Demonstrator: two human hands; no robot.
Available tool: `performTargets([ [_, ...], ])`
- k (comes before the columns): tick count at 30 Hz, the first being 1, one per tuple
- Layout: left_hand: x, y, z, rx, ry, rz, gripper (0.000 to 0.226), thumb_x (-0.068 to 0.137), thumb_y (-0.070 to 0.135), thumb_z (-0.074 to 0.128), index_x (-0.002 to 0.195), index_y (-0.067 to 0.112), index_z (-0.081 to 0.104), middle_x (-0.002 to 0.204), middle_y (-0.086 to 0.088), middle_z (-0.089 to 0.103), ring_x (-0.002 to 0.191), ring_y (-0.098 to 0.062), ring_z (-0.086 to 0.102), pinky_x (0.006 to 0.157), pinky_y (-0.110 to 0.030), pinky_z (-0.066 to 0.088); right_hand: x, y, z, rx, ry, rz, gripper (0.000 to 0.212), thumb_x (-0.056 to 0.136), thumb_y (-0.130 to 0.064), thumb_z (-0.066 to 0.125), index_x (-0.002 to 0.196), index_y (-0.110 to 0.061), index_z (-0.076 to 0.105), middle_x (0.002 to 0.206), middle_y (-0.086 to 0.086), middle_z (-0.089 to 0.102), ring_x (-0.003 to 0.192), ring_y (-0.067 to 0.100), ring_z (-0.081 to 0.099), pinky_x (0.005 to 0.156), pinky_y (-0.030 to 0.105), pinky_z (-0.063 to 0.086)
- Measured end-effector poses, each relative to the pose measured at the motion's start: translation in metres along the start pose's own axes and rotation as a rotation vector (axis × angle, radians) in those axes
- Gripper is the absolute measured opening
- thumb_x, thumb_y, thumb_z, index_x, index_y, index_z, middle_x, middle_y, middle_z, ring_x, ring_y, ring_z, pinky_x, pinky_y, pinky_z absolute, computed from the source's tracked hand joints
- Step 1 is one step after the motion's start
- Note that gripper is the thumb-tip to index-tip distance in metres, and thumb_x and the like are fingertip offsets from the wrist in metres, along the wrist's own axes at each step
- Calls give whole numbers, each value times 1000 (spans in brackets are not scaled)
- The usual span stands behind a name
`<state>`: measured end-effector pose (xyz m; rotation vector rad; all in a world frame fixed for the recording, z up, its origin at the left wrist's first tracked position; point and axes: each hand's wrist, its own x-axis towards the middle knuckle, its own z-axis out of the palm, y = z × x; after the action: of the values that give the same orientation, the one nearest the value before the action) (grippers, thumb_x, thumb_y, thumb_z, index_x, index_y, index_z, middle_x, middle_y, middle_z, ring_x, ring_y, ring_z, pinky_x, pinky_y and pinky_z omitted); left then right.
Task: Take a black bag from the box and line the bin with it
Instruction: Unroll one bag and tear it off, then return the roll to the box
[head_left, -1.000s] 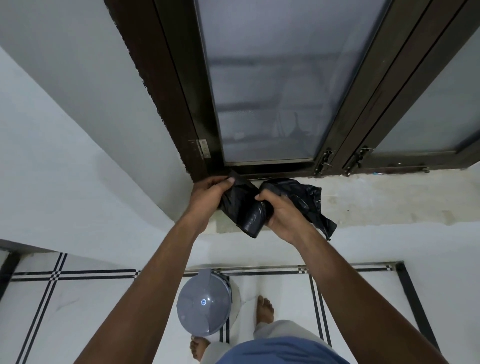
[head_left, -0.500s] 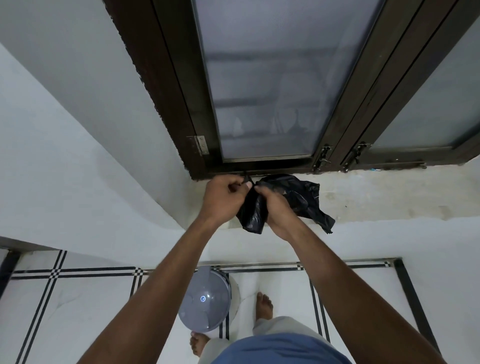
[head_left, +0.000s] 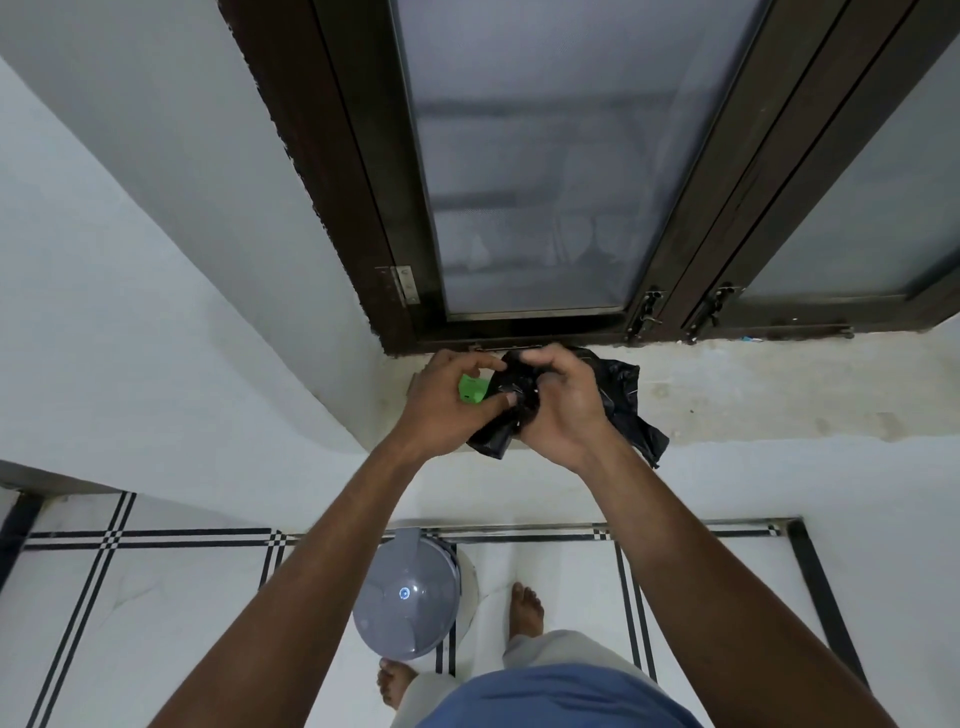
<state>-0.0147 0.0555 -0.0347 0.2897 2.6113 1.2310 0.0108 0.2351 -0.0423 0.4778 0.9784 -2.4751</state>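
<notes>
The person is standing at a window sill (head_left: 753, 395), both bare arms reaching forward over it. The black bag (head_left: 621, 400) is lying crumpled on the sill just below the dark window frame (head_left: 363, 249), and part of it is bunched up between the two hands. The left hand (head_left: 447, 405) is closing its grip on the near edge of the bag, thumb pressing against the plastic, fingers curling around a small green box (head_left: 471, 388) that is showing between them. The right hand (head_left: 563, 410) is holding its grip closed over the top of the bunched plastic, fingers curled down into it, the rest of the bag trailing to the right of that hand along the sill. Below the sill, on the tiled floor (head_left: 156, 597), the grey bin (head_left: 408, 597) is standing with its lid on, just beside the person's bare feet.
</notes>
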Motion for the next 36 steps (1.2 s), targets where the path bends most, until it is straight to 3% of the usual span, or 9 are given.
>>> performTargets([
  [3,-5,4,3,-62,-52,-14,68,83,49,94,144,40,64,136,0,51,127,-18,57,103,-31,52,2,7,5,-93,18,23,47,93,-4,60,138,9,66,134,29,71,133,45,68,113,53,56],
  [7,-14,0,5,-125,-53,-155,87,81,51,96,152,31,50,135,0,55,117,-17,64,88,-25,59,8,10,6,-60,166,37,39,108,-22,59,136,1,71,135,25,75,124,40,74,97,50,64],
  [11,-28,-6,8,-354,-184,-345,58,87,48,93,124,10,70,119,-11,78,90,-22,82,87,-44,70,13,8,-3,-3,289,21,61,111,-55,56,135,-2,71,125,23,79,119,40,75,93,51,64],
  [16,-33,-9,17,-575,-64,-394,38,89,21,94,116,2,74,91,-6,80,72,-18,77,80,-39,70,14,8,-13,-72,340,18,70,107,-66,56,144,-8,67,136,20,76,131,40,71,113,60,54],
  [19,-27,-20,5,-604,31,-408,26,90,19,92,109,13,76,94,-8,76,78,-18,73,78,-34,64,4,-6,-21,-293,289,12,59,102,-64,66,140,-18,72,136,9,79,127,30,73,111,52,57],
  [23,-19,-29,-11,-743,0,-408,56,78,32,93,127,13,72,115,-7,73,96,-16,75,87,-37,63,-13,-27,-24,-392,135,28,44,96,-46,80,129,-16,74,116,8,81,99,26,80,92,41,66],
  [28,-7,-30,-12,-959,-109,-340,50,95,-6,79,140,5,62,125,-14,71,105,-28,78,88,-47,69,-16,-36,-27,-473,105,18,50,92,-23,84,137,-3,73,129,16,80,115,24,78,92,34,67],
  [31,-2,-33,-4,-931,23,-532,36,93,23,72,126,7,68,119,-16,73,94,-32,77,69,-42,68,-14,-37,-39,-316,189,-56,36,97,-18,81,128,-1,75,132,19,77,116,26,75,91,33,68],
  [36,28,-21,17,-174,171,-744,94,87,95,43,115,8,61,100,-5,70,74,-27,76,66,-39,69,-12,-29,-44,-190,286,-146,26,100,-15,80,123,-5,74,123,14,78,109,22,76,81,29,67],
])
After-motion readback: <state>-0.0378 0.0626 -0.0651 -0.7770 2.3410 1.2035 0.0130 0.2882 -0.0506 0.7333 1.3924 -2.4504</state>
